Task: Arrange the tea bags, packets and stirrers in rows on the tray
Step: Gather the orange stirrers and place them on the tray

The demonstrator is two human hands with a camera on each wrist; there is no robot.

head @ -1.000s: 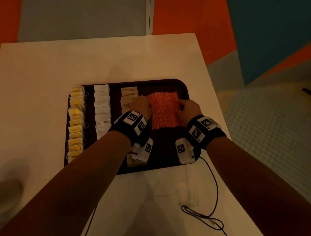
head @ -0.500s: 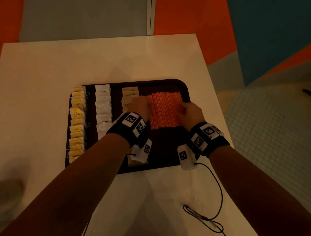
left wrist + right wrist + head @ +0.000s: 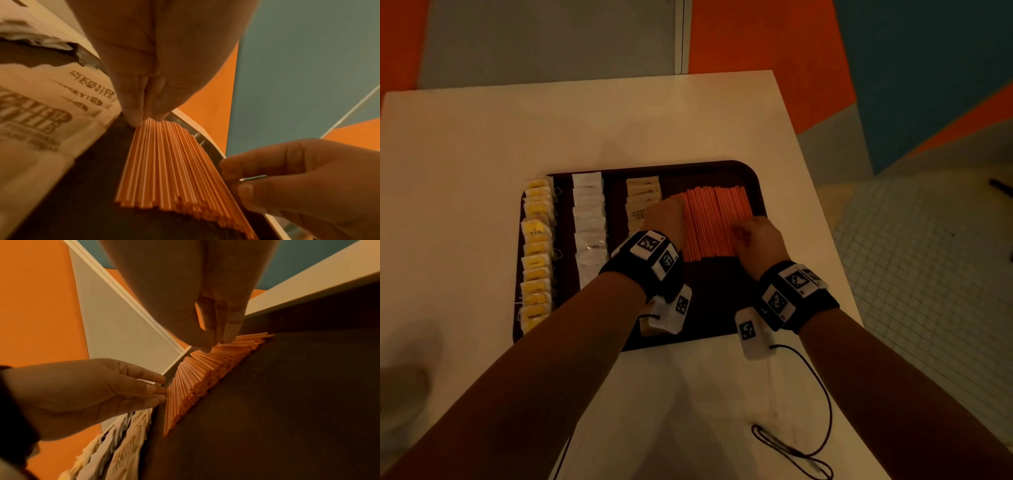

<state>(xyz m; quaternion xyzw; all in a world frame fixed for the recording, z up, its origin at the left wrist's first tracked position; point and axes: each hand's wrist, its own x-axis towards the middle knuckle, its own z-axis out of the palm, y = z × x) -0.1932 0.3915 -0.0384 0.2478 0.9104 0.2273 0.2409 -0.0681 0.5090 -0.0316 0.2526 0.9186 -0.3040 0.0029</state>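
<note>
A dark brown tray (image 3: 722, 308) on the white table holds four rows. From left to right these are yellow tea bags (image 3: 536, 253), white packets (image 3: 589, 222), brown sugar packets (image 3: 643, 197) (image 3: 41, 121) and orange stirrers (image 3: 712, 222) (image 3: 170, 170) (image 3: 205, 374). My left hand (image 3: 667, 219) (image 3: 141, 116) (image 3: 160, 391) presses its straight fingers against the left side of the stirrer bundle. My right hand (image 3: 753, 233) (image 3: 222, 337) (image 3: 234, 177) touches the bundle's right part with its fingertips. Neither hand holds anything.
The tray's right rim (image 3: 758, 192) lies close to the table's right edge (image 3: 825, 240), beyond which is tiled floor. A black cable (image 3: 791, 445) loops on the table near me at the right. Bare tray floor (image 3: 715, 291) shows in front of the stirrers.
Both hands stay at the stirrers. The right hand's fingertips have slid a little leftward onto the bundle's right part, and that wrist has drawn slightly nearer me.
</note>
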